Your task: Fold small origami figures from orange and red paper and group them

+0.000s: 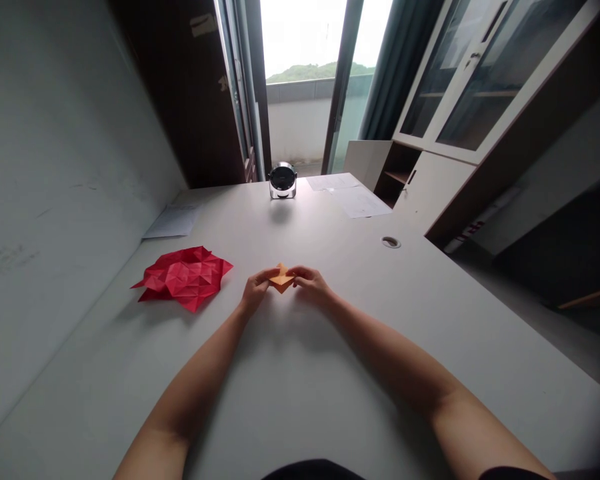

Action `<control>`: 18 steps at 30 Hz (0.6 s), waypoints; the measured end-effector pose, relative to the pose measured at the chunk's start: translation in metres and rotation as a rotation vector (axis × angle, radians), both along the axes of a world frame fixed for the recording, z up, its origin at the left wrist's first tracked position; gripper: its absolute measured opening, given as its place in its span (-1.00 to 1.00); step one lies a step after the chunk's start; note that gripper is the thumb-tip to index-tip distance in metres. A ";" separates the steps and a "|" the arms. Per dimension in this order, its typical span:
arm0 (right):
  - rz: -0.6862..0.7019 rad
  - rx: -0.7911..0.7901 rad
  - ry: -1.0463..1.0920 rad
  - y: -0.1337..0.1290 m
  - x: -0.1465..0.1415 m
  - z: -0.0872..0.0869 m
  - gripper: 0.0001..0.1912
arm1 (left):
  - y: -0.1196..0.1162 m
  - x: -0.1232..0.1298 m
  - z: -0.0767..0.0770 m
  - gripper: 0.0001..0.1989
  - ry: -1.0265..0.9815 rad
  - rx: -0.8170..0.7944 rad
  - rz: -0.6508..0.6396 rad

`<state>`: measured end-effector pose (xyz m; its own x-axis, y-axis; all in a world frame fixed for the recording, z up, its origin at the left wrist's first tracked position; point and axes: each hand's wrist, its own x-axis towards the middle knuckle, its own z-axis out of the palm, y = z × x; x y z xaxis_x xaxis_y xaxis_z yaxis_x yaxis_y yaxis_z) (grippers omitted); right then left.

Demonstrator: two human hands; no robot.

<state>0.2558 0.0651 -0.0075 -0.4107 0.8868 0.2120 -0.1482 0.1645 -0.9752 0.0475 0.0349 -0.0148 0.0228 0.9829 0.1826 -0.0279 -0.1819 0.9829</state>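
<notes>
Between my two hands is a small piece of folded orange paper (282,283), diamond-shaped with a point toward me. My left hand (257,288) pinches its left corner, thumb and fingers closed on it. On the opposite corner, my right hand (311,283) grips the paper the same way. Both hands are just above or on the white table; the exact gap cannot be told. To the left of my left hand lies a large red sheet of creased, folded paper (184,277), its points sticking up unevenly.
A round black device on a silver stand (283,180) is at the table's far edge. Printed sheets (363,201) lie at the far right, another paper (171,221) by the left wall. A cable hole (391,243) sits on the right. Beyond stands a white cabinet (437,183).
</notes>
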 end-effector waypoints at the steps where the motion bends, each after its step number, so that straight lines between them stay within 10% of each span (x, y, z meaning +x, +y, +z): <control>1: 0.008 -0.003 0.000 -0.001 0.001 0.002 -0.71 | -0.001 -0.001 0.002 -0.60 -0.010 -0.011 -0.006; 18: -0.065 0.133 -0.016 -0.004 -0.007 -0.008 -0.68 | 0.000 0.000 -0.001 -0.66 -0.025 0.030 -0.072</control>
<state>0.2484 0.0611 -0.0153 -0.3575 0.8760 0.3236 -0.1181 0.3013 -0.9462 0.0472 0.0352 -0.0155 0.0885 0.9729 0.2137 -0.0664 -0.2083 0.9758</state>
